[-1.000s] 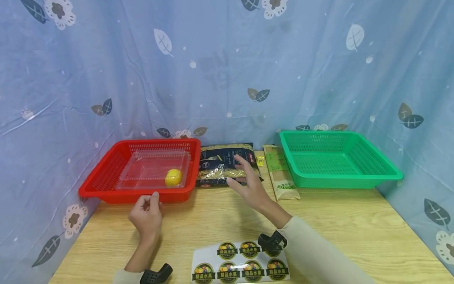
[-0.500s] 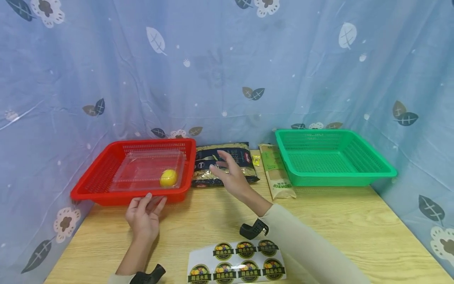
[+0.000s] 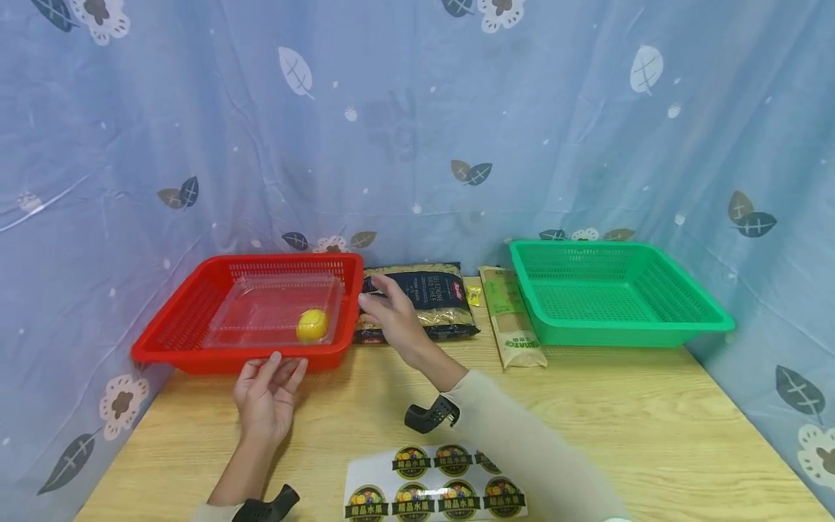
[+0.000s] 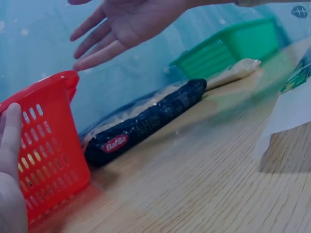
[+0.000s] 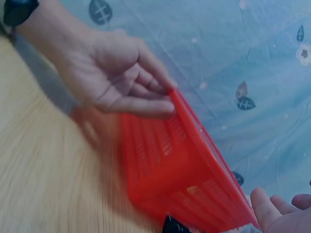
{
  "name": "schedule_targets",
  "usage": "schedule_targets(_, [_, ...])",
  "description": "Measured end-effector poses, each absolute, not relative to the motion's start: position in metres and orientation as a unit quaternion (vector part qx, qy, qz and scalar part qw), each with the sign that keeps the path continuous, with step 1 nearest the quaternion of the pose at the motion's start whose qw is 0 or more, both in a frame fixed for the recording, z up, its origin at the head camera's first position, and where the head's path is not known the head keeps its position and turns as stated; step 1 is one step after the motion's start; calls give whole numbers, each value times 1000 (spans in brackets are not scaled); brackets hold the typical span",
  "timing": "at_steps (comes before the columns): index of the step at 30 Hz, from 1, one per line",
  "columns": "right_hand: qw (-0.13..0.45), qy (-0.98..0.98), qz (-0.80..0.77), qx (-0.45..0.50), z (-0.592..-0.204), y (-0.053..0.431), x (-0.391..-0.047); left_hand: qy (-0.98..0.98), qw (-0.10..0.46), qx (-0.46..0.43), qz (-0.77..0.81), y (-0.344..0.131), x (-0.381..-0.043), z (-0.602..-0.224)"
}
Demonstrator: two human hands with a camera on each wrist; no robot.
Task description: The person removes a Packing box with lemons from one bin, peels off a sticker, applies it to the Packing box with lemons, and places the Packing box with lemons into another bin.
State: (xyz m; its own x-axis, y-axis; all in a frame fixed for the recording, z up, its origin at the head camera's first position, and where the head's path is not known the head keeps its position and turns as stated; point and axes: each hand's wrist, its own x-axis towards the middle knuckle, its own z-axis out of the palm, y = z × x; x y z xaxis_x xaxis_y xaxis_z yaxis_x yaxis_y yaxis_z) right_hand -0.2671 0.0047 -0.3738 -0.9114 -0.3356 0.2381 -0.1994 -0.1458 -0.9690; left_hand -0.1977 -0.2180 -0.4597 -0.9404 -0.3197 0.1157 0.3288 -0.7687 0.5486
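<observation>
In the head view my left hand (image 3: 266,402) is at the near rim of a red plastic basket (image 3: 163,357), its thumb and fingers curled up against the rim's edge. The right wrist view shows this left hand (image 5: 114,73) gripping at the rim, some fingers bent inward. My right hand (image 3: 399,322) is beside the basket's right rim, thumb and fingers spread; it looks very close, and contact is unclear. In the left wrist view that right hand (image 4: 133,26) holds nothing. Inside the basket lie a clear plastic tray (image 3: 254,312) and a yellow lemon-like fruit (image 3: 312,326).
Behind my right hand lies a dark Barilla pasta bag (image 3: 443,290). A small yellow packet (image 3: 474,296) and a long green-and-tan packet (image 3: 513,319) lie beside it. The green basket (image 3: 620,333) stands at right. A sheet of round stickers (image 3: 433,482) is near the front edge.
My right hand has moved left from over the pasta bag to the red basket's right rim. My left hand has turned its palm up, fingers spreading along the near rim.
</observation>
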Motion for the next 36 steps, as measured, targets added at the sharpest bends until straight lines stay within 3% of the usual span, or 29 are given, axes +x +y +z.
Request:
schedule_targets(16, [111, 589, -788, -137, -360, -57, -274, -311, 137, -50, -939, -223, -201, -466])
schedule_targets(36, [78, 763, -640, 46, -353, -116, -286, -306, 123, -65, -942, -225, -198, -465])
